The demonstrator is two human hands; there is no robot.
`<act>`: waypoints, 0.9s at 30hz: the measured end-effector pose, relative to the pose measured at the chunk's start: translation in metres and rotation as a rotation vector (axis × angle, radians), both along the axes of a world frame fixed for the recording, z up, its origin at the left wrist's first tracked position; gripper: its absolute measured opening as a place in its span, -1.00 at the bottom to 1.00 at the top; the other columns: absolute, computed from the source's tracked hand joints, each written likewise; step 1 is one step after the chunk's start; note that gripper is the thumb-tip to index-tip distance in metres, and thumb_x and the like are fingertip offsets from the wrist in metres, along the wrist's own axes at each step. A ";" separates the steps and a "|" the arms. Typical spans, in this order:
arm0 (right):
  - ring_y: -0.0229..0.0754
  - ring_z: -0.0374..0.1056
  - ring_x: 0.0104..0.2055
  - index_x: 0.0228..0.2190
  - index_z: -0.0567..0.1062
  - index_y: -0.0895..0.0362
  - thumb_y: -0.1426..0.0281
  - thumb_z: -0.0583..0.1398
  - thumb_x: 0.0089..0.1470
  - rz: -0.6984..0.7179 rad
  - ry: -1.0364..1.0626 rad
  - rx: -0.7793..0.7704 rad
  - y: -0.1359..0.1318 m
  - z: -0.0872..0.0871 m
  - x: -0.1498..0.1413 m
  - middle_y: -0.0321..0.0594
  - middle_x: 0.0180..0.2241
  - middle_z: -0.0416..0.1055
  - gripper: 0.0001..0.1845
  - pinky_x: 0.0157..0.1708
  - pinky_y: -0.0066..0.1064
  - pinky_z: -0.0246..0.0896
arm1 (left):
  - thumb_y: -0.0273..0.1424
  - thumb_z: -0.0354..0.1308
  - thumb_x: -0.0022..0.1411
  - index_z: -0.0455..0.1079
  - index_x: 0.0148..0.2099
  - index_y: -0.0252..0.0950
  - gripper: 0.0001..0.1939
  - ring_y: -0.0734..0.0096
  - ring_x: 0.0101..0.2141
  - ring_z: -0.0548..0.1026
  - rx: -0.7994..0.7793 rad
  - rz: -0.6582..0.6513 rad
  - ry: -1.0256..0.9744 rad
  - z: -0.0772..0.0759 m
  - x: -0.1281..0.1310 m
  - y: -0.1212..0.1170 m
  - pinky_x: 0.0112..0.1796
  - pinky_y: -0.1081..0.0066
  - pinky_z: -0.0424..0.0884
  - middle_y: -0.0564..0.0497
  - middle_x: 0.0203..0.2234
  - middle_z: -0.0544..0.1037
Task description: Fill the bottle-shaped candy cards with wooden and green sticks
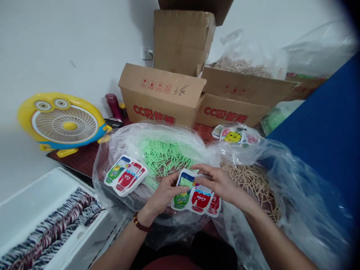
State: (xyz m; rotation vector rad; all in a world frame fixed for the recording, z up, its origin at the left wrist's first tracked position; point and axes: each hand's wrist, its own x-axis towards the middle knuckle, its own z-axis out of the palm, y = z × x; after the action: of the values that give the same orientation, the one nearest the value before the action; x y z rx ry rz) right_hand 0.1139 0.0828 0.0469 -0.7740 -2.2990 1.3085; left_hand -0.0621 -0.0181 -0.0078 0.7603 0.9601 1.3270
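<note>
My left hand (164, 193) holds the left edge of a printed bottle-shaped plastic pouch (197, 198) with green and red drink pictures. My right hand (218, 182) pinches the pouch's open top, where a few green sticks (186, 182) poke in. Just beyond lies a clear bag full of green sticks (164, 155). A second printed pouch (125, 175) rests on that bag to the left. To the right, another clear bag holds tan sticks (253, 180).
Cardboard boxes (161, 95) with red print stand at the back, with more bags of sticks behind. A yellow cartoon desk fan (63, 122) sits at the left. A white tray (25, 202) with striped items lies front left. A blue panel (326, 131) stands at the right.
</note>
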 end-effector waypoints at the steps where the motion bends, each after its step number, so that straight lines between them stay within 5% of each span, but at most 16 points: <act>1: -0.23 0.39 -0.42 -0.06 0.49 -0.01 0.35 0.19 0.09 0.005 -0.001 -0.007 0.002 -0.002 0.002 -0.33 -0.39 0.53 -0.66 -0.43 -0.44 0.23 | -0.45 0.34 0.01 0.51 -0.14 -0.33 -0.71 0.38 -0.39 0.51 0.004 0.014 0.030 0.000 0.002 0.001 -0.31 0.41 0.41 0.00 -0.34 0.61; 16: -0.25 0.35 -0.43 -0.33 0.57 0.04 0.39 0.19 0.04 -0.046 -0.064 0.052 0.014 -0.018 0.031 -0.34 -0.45 0.50 -0.85 -0.47 -0.49 0.11 | -0.33 0.34 0.00 0.57 -0.26 -0.36 -0.75 0.30 -0.44 0.54 -0.077 0.049 0.207 0.001 0.028 0.011 -0.34 0.36 0.45 -0.01 -0.44 0.64; 27: -0.33 0.22 -0.55 -0.45 0.55 0.08 0.37 0.20 0.03 -0.091 -0.041 0.043 0.017 -0.022 0.052 -0.38 -0.60 0.38 -0.89 -0.57 -0.51 -0.08 | -0.38 0.37 -0.01 0.51 -0.14 -0.35 -0.66 0.28 -0.38 0.58 -0.137 -0.063 0.088 0.003 0.045 0.015 -0.27 0.30 0.49 -0.07 -0.32 0.65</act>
State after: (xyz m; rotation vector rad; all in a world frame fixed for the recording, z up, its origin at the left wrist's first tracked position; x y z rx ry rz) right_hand 0.1658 0.0998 0.0245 -0.8886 -2.2871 1.2104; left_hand -0.0167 -0.0035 -0.0050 0.7422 1.0771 1.1689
